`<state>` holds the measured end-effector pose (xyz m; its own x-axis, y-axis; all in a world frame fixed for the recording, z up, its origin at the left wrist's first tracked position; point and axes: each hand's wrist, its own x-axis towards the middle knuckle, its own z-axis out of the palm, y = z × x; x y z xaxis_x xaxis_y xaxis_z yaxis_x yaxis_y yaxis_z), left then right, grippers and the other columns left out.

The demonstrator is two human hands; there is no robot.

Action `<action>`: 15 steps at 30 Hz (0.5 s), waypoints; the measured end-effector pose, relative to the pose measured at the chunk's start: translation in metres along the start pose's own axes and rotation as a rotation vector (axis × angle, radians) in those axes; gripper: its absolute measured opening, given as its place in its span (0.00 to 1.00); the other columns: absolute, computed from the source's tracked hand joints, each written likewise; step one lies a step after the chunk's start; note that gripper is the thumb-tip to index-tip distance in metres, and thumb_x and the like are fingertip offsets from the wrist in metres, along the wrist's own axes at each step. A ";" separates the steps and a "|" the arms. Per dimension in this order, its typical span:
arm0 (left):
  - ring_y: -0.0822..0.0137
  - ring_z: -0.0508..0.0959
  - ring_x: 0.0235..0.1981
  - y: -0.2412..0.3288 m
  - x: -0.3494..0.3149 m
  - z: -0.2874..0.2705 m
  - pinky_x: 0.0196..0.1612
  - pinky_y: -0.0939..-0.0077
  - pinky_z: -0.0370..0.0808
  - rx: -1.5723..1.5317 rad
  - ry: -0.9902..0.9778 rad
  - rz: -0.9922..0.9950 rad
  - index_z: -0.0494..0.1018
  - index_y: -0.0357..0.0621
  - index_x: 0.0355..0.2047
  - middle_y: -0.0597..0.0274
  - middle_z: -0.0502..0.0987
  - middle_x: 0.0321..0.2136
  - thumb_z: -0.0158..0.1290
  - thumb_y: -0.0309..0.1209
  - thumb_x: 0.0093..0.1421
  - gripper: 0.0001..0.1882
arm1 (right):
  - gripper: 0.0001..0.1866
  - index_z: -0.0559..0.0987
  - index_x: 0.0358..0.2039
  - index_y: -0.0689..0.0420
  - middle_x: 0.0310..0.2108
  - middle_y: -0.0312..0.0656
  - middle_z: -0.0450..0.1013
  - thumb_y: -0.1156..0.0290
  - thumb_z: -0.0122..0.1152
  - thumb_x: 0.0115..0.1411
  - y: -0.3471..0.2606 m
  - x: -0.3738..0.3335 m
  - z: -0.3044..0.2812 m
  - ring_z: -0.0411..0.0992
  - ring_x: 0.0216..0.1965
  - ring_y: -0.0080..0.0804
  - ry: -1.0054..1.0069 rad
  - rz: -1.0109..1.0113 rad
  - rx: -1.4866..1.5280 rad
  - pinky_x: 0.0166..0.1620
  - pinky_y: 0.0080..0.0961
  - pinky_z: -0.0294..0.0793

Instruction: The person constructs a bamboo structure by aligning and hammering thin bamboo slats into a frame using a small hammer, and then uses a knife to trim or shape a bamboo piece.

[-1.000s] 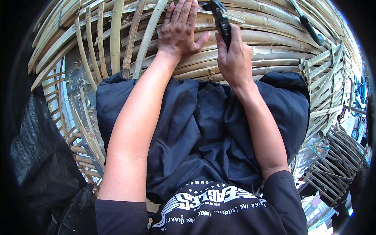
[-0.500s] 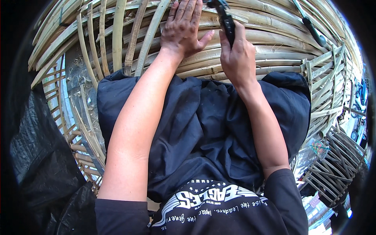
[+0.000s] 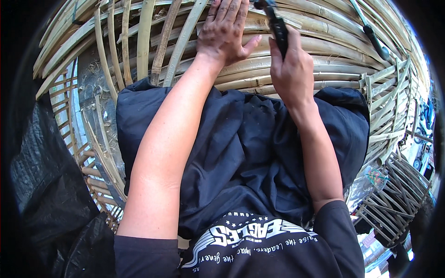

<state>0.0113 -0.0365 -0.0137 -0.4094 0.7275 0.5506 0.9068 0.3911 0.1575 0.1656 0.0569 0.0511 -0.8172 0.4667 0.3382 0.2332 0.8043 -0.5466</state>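
Observation:
My left hand [image 3: 222, 37] lies flat on a row of split bamboo strips [image 3: 320, 44], its fingers stretched away from me and the thumb spread to the right. To its right, my right hand [image 3: 293, 69] is closed around the black handle of a hammer [image 3: 278, 32]. The hammer's head is at the top edge of the picture, blurred and partly hard to make out. Left of my left hand, several upright bamboo slats [image 3: 145, 41] cross over the strips. Dark blue cloth [image 3: 222, 125] covers my lap beneath both forearms.
A black-handled tool with a thin shaft [image 3: 374, 41] lies on the bamboo at the upper right. Woven bamboo ends [image 3: 387, 102] bend down at the right side. A slatted bamboo frame [image 3: 394, 199] stands at the lower right. Black plastic sheeting [image 3: 46, 171] hangs on the left.
My right hand has shifted slightly right and toward me with the hammer. My left hand stays flat on the bamboo, while the whole view has moved a little.

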 end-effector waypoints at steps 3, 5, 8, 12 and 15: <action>0.49 0.55 0.74 0.001 0.003 0.001 0.77 0.54 0.44 0.042 -0.003 -0.010 0.52 0.33 0.71 0.42 0.57 0.71 0.59 0.54 0.52 0.55 | 0.19 0.67 0.55 0.60 0.25 0.58 0.77 0.68 0.60 0.68 -0.002 -0.003 0.000 0.77 0.30 0.64 0.230 -0.102 0.109 0.30 0.54 0.73; 0.50 0.55 0.74 0.002 -0.001 -0.001 0.77 0.54 0.45 -0.009 -0.039 -0.028 0.52 0.33 0.71 0.42 0.56 0.71 0.59 0.54 0.53 0.55 | 0.20 0.66 0.55 0.60 0.28 0.59 0.77 0.69 0.60 0.67 0.005 -0.001 0.006 0.77 0.30 0.64 -0.004 -0.002 -0.010 0.30 0.54 0.74; 0.51 0.55 0.74 -0.001 0.003 -0.002 0.77 0.54 0.45 -0.004 -0.015 -0.017 0.52 0.33 0.71 0.43 0.57 0.71 0.58 0.55 0.53 0.54 | 0.19 0.65 0.55 0.59 0.28 0.60 0.77 0.70 0.60 0.67 0.001 0.002 0.004 0.77 0.30 0.65 0.033 -0.028 -0.012 0.30 0.54 0.73; 0.51 0.55 0.74 0.001 0.001 -0.001 0.76 0.54 0.46 -0.012 -0.010 -0.015 0.53 0.33 0.71 0.43 0.57 0.71 0.57 0.57 0.54 0.54 | 0.20 0.66 0.55 0.58 0.27 0.59 0.77 0.69 0.60 0.67 0.000 -0.002 0.005 0.77 0.31 0.65 0.023 0.030 0.001 0.30 0.55 0.73; 0.51 0.55 0.74 -0.004 -0.004 0.006 0.77 0.54 0.45 0.068 0.035 0.002 0.53 0.32 0.71 0.44 0.57 0.71 0.55 0.60 0.56 0.54 | 0.19 0.67 0.55 0.58 0.27 0.58 0.77 0.70 0.61 0.67 -0.001 0.004 0.002 0.77 0.30 0.65 0.005 -0.039 0.014 0.30 0.54 0.74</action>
<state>0.0089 -0.0378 -0.0212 -0.4030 0.7087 0.5790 0.8981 0.4281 0.1010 0.1605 0.0572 0.0517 -0.8230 0.4369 0.3629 0.1938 0.8166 -0.5436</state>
